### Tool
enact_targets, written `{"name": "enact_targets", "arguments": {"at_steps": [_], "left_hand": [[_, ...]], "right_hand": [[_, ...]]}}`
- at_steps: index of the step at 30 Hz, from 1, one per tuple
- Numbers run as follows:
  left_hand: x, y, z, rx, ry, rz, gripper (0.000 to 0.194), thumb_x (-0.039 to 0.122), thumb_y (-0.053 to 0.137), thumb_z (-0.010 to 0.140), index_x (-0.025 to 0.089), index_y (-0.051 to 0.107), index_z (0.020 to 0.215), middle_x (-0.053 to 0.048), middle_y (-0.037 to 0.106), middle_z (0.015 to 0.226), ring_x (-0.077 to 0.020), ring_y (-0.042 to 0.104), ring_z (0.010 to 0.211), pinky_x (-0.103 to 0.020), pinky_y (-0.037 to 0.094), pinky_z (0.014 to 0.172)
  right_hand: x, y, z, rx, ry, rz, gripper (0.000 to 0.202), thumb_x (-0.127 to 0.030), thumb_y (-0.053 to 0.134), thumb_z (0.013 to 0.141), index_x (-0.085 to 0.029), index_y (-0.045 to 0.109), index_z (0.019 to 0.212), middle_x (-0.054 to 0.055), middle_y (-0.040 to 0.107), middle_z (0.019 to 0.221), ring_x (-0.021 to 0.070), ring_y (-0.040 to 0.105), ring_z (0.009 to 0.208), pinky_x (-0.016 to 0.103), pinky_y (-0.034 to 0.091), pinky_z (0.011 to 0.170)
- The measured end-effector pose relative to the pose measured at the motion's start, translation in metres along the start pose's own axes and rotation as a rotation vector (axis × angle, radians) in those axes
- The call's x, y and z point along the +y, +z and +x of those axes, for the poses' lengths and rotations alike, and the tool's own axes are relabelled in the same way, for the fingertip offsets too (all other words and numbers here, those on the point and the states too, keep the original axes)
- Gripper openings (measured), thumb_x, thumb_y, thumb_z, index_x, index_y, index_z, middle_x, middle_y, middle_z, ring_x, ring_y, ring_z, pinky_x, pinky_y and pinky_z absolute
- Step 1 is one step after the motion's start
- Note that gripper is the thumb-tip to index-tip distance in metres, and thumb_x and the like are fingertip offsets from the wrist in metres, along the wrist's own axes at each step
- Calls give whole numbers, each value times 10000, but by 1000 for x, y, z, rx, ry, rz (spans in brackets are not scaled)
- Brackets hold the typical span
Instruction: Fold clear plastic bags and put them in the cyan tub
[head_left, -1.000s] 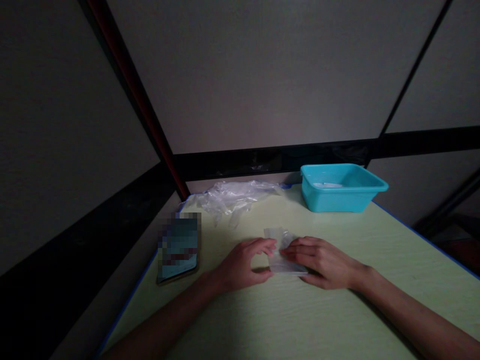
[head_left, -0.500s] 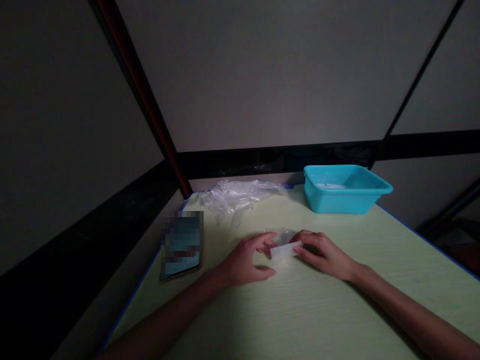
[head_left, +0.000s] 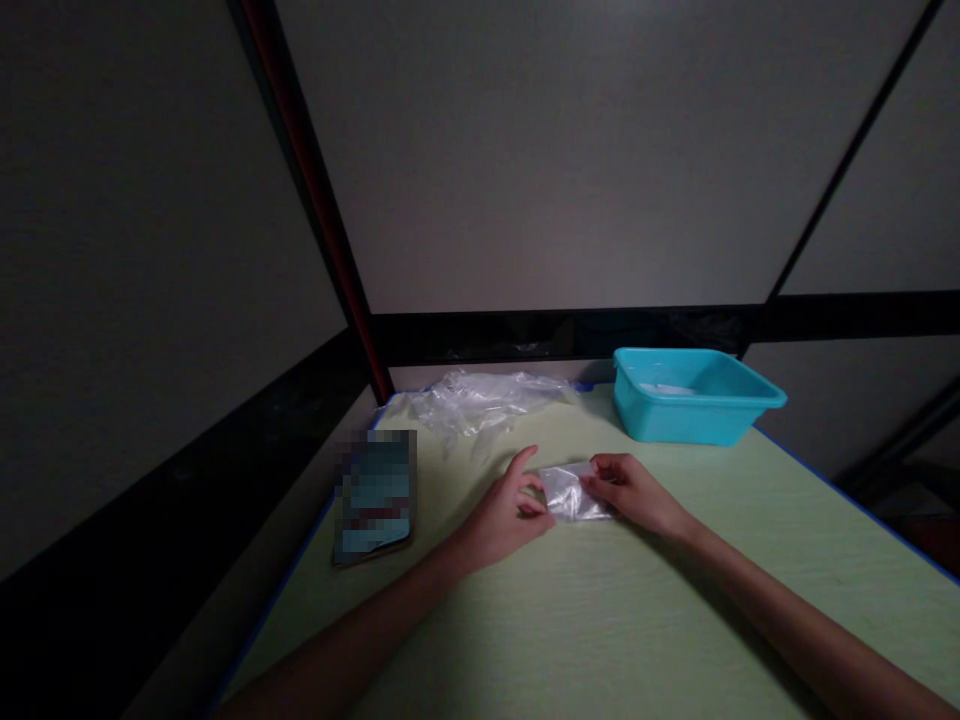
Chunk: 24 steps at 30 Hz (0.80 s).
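A small clear plastic bag lies nearly flat over the middle of the table, its surface shiny with reflections. My right hand pinches its right side between thumb and fingers. At the bag's left edge is my left hand, with the index finger raised, the other fingers curled apart and the thumb close to the lower left corner. Whether the left fingertips touch the plastic I cannot tell. What the bag may hold inside cannot be made out.
Crumpled clear plastic sheeting lies along the table's back edge. A turquoise basin with something whitish inside stands at the back right. Toward the left edge rests a phone, its screen pixelated. Pale green table meets a panelled wall behind.
The bag has gone from folded and upright to spread flatter, facing up. My left index finger has lifted, and my right hand has shifted its hold. The view has tilted slightly.
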<state>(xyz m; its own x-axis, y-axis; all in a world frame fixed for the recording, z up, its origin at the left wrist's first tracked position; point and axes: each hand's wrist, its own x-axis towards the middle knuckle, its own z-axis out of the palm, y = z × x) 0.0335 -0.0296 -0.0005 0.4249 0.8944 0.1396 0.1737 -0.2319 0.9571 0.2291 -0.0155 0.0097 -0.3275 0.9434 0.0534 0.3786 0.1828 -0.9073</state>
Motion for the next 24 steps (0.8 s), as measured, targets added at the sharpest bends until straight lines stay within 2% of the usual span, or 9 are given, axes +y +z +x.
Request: {"name": "enact_targets", "arguments": {"at_steps": [3, 5, 8, 13, 20, 22, 24], "left_hand": [[2, 4, 4, 68, -80, -60, 807, 42, 572, 646, 242, 107, 1274, -21, 486, 949, -55, 567, 595, -187, 441, 553], [2, 6, 9, 99, -112, -72, 859, 34, 576, 631, 234, 52, 1281, -1, 495, 902, -53, 553, 555, -180, 427, 519], [-2, 7, 19, 132, -146, -42, 866, 22, 581, 603, 215, 66, 1271, 56, 498, 760, -59, 531, 511, -177, 414, 496], [-5, 6, 29, 152, -169, -11, 857, 3, 602, 546, 178, 129, 1239, 112, 465, 617, -57, 497, 466, -162, 388, 472], [6, 2, 30, 92, -220, -40, 865, 6, 589, 546, 179, 110, 1246, 128, 476, 582, -48, 483, 401, -140, 352, 396], [8, 1, 31, 76, -236, -51, 874, 12, 592, 546, 165, 98, 1250, 130, 473, 575, -50, 483, 391, -143, 360, 392], [9, 1, 32, 64, -245, -59, 873, 11, 592, 548, 157, 95, 1250, 135, 468, 560, -47, 473, 378, -143, 359, 389]], "right_hand": [[2, 2, 0, 68, 12, -25, 142, -288, 493, 689, -155, 448, 706, -42, 468, 510, 78, 405, 418, 187, 264, 383], [2, 3, -1, 104, 19, -30, 211, -270, 493, 677, -154, 435, 843, -53, 479, 510, 90, 426, 411, 188, 274, 380], [4, 5, -4, 186, 9, -64, 324, -250, 485, 669, -167, 374, 962, -63, 495, 520, 102, 448, 411, 192, 299, 384], [5, 10, -6, 322, -49, -185, 328, -215, 457, 673, -167, 351, 980, -52, 523, 540, 110, 466, 426, 196, 314, 391], [0, 9, -12, 402, -99, -296, 306, -267, 455, 728, -167, 352, 999, -24, 530, 639, 123, 488, 459, 235, 387, 444], [-7, 9, -18, 436, -172, -433, 271, -277, 445, 756, -164, 390, 997, 15, 544, 722, 142, 524, 534, 270, 430, 514], [-15, 12, -25, 387, -273, -584, 268, -283, 430, 783, -155, 435, 1019, 74, 561, 863, 182, 564, 713, 315, 458, 640]]}}
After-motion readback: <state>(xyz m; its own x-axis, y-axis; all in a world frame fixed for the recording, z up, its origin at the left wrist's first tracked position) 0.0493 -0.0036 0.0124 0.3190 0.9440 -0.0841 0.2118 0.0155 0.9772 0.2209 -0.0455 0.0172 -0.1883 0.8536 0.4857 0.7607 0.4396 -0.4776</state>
